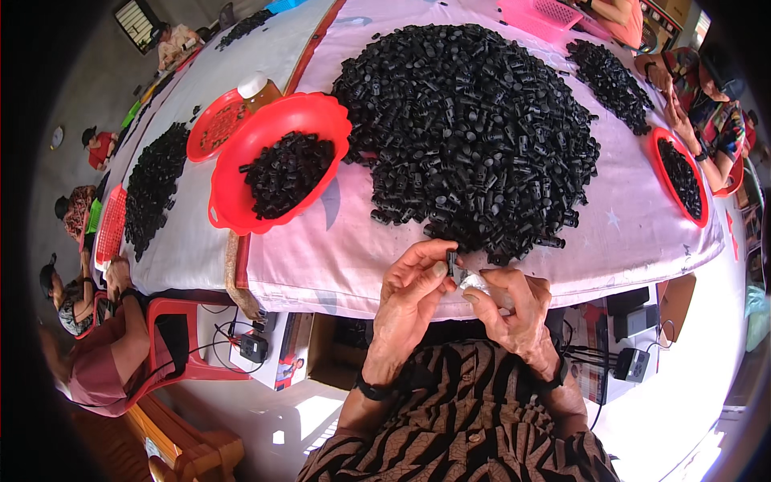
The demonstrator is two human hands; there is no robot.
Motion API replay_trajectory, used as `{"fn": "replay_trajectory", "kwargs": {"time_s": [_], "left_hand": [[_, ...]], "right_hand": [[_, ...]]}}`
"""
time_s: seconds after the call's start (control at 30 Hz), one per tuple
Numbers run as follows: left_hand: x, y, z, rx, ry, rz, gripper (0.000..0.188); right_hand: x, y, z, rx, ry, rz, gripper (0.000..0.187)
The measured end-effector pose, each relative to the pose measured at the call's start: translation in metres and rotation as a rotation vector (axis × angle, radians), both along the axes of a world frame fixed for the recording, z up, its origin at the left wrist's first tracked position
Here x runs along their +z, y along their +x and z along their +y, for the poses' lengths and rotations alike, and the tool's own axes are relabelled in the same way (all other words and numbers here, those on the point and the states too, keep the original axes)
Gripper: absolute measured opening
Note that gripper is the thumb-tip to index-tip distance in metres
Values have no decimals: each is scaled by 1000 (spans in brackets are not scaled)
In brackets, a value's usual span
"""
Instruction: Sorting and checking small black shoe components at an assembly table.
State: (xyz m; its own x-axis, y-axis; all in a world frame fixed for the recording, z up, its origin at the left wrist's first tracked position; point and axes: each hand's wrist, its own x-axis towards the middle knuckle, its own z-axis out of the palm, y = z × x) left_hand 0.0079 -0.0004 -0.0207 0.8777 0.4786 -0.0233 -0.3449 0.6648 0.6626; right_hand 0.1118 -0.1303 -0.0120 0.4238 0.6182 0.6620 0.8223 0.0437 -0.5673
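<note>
My left hand [414,285] pinches a small black plastic piece [451,263] between thumb and fingers, just in front of the table's near edge. Close against it, my right hand [511,307] grips a small tool with a white wrapped handle [479,284]; its tip points at the piece and is too small to make out. Beyond both hands rises a large heap of similar black pieces [474,128]. To the left, a red scalloped bowl [233,173] holds more of them.
A red plate [217,120] and a capped jar [261,92] stand behind the bowl. Smaller black piles lie left [157,185] and right [610,84]. Co-workers sit along both sides, one beside a red dish [665,173]. A red chair [193,341] is at my left.
</note>
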Motion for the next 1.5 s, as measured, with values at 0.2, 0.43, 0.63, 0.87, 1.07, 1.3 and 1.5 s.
{"fn": "replay_trajectory", "kwargs": {"time_s": [0.2, 0.43, 0.63, 0.87, 1.07, 1.3, 1.5], "left_hand": [[2, 0, -1, -3, 27, 10, 25], [1, 1, -2, 1, 41, 9, 25], [0, 1, -2, 5, 45, -8, 24], [3, 1, -2, 19, 71, -3, 22], [3, 2, -3, 21, 76, 12, 22], [-1, 0, -2, 17, 73, 12, 22], [0, 2, -2, 21, 81, 22, 22]], "right_hand": [[1, -1, 0, 16, -8, 6, 29], [3, -1, 0, 15, -9, -1, 29], [1, -2, 1, -7, -10, 1, 29], [1, -2, 0, -3, -47, 0, 29], [-2, -3, 1, -7, -41, 5, 28], [-5, -4, 3, -12, -42, 14, 28], [-8, -3, 5, -8, -38, -8, 27]]}}
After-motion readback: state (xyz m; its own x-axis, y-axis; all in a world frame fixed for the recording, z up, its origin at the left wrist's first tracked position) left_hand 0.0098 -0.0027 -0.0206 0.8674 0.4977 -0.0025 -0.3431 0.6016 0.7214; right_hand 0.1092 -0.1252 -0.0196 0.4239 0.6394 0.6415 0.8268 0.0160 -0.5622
